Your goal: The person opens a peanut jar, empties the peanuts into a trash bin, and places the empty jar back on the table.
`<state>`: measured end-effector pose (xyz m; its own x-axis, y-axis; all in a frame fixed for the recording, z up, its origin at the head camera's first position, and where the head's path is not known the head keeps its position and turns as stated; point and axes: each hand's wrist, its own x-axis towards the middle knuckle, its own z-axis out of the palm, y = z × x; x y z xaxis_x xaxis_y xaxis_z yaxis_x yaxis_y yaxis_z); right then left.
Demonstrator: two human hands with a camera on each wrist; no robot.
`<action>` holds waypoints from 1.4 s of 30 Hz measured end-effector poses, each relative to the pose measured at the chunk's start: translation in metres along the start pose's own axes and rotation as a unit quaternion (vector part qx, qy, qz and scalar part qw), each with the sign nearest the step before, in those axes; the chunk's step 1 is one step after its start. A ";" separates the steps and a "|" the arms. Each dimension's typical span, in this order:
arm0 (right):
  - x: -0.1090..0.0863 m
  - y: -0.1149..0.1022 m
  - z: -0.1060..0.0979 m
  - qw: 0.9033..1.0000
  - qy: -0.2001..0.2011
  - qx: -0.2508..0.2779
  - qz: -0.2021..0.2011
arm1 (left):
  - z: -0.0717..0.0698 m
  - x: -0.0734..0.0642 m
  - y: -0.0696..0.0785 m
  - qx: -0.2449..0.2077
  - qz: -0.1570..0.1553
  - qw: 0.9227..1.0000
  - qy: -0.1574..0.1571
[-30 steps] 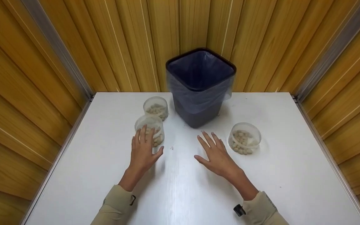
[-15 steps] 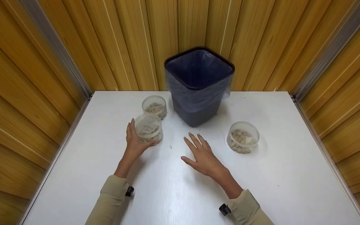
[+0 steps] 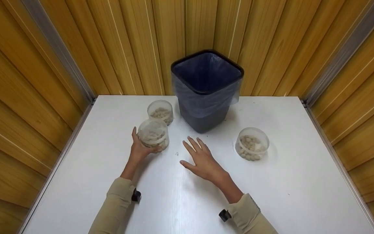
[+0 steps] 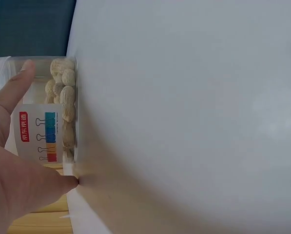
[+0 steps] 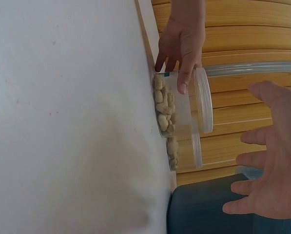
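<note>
My left hand (image 3: 138, 150) grips the near-left clear plastic jar (image 3: 157, 138), thumb on its near side and fingers along its left. Unshelled peanuts (image 4: 67, 102) lie in its lower part, and a white label with coloured binder clips (image 4: 38, 131) faces the left wrist camera. In the right wrist view the jar stands upright on the table, a thick clear rim (image 5: 203, 100) around its top. My right hand (image 3: 203, 164) hovers over the table to the right of this jar, fingers spread, holding nothing.
Close behind the held jar stands a second jar of peanuts (image 3: 161, 112). A third peanut jar (image 3: 252, 144) sits at the right. A dark bin (image 3: 203, 120) with a plastic liner stands at the back of the white table (image 3: 304, 182). Wood-patterned walls enclose three sides.
My left hand has come from above the near-left jar down around its side and taken hold of it. My right hand has moved left, fingers still spread.
</note>
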<state>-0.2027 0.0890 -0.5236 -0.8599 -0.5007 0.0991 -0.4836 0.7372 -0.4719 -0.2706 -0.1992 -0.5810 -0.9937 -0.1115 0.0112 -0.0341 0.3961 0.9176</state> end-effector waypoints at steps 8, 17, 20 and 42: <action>0.006 -0.004 0.003 1.000 0.001 0.005 -0.015 | 0.002 0.004 0.001 -0.055 0.034 0.998 -0.001; 0.007 -0.005 0.000 1.000 0.006 0.013 -0.011 | 0.013 0.006 0.008 -0.073 0.040 0.996 0.021; 0.008 -0.006 0.000 1.000 0.004 0.023 -0.004 | 0.015 0.005 0.009 -0.079 0.048 0.996 0.021; 0.016 -0.011 -0.011 0.997 0.064 0.047 0.009 | 0.032 -0.019 0.036 -0.066 0.194 0.979 -0.014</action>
<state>-0.2126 0.0776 -0.5075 -0.8849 -0.4211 0.1989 -0.4561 0.6971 -0.5532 -0.2564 -0.1537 -0.5609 -0.9321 0.0500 0.3588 0.3578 0.2812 0.8904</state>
